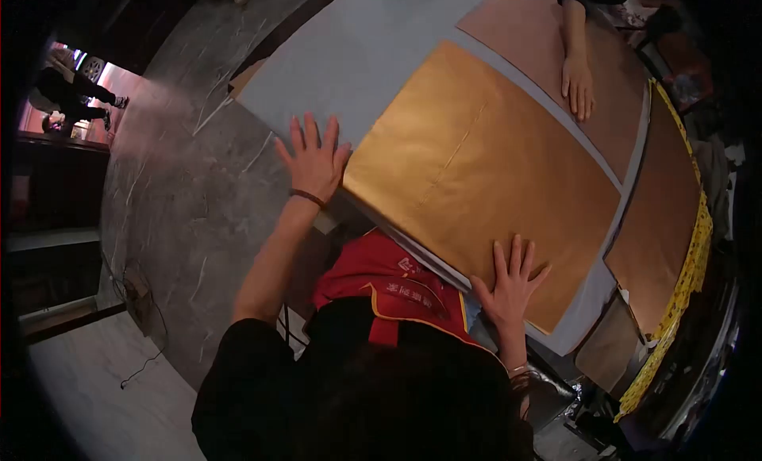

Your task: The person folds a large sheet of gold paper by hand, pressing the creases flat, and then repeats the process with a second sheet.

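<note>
A large gold sheet [508, 159] lies on a grey-blue table surface [341, 60], a long crease running across its upper part. My left hand [313, 161] rests flat with fingers spread on the grey-blue surface, its thumb beside the sheet's left corner. Near the edge closest to my body, my right hand [509, 286] lies on the gold sheet, fingers apart. Neither hand grips anything. Across the table, another person's hand [578, 84] lies on a pinkish-brown sheet [524, 28].
A brown sheet [655, 215] lies at the right, bordered by yellow patterned material [689, 255]. My red apron [389, 274] touches the near table edge. Grey floor [182, 191] spreads to the left, where a thin cable [159, 326] lies. Another person [71, 92] is far off at upper left.
</note>
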`<state>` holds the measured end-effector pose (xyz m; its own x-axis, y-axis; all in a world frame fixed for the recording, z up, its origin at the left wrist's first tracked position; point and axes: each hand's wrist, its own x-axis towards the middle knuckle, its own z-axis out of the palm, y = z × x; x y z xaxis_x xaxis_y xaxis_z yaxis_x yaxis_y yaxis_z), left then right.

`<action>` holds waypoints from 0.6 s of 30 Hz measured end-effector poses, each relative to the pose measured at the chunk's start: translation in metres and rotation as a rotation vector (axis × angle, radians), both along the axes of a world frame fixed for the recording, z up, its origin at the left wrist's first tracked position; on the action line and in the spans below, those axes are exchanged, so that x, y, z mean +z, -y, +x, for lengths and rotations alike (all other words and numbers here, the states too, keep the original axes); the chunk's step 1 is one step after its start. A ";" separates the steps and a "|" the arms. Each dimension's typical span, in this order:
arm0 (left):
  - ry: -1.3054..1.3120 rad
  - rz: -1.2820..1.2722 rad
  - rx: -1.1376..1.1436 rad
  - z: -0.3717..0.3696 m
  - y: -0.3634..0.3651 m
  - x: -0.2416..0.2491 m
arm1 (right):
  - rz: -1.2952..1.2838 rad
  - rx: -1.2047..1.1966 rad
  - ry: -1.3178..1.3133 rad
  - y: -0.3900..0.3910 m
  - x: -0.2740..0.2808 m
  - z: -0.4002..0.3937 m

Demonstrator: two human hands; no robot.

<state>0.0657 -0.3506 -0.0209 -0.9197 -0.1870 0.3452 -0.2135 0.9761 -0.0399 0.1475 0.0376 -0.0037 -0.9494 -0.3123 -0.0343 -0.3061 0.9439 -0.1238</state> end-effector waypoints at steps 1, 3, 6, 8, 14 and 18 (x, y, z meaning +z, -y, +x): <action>-0.045 0.000 -0.104 0.000 -0.018 0.021 | 0.003 -0.004 -0.004 0.000 0.000 0.000; -0.054 0.132 -0.355 0.007 -0.073 0.032 | -0.005 -0.005 -0.001 0.002 0.001 -0.001; 0.328 0.234 -0.987 0.038 -0.127 0.032 | -0.003 -0.013 -0.014 0.000 0.006 -0.003; 0.321 0.253 -1.073 0.048 -0.131 0.009 | -0.031 -0.025 0.013 0.003 0.010 -0.002; 0.175 -0.012 -0.477 0.013 -0.030 0.006 | -0.030 -0.029 -0.041 0.000 0.004 0.003; 0.104 -0.007 -0.295 -0.020 -0.040 0.029 | -0.044 -0.042 0.019 0.001 0.008 0.002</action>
<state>0.0454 -0.3105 0.0077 -0.9644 0.0948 0.2468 0.0841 0.9950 -0.0535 0.1492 0.0363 0.0039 -0.9610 -0.2737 -0.0392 -0.2634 0.9494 -0.1709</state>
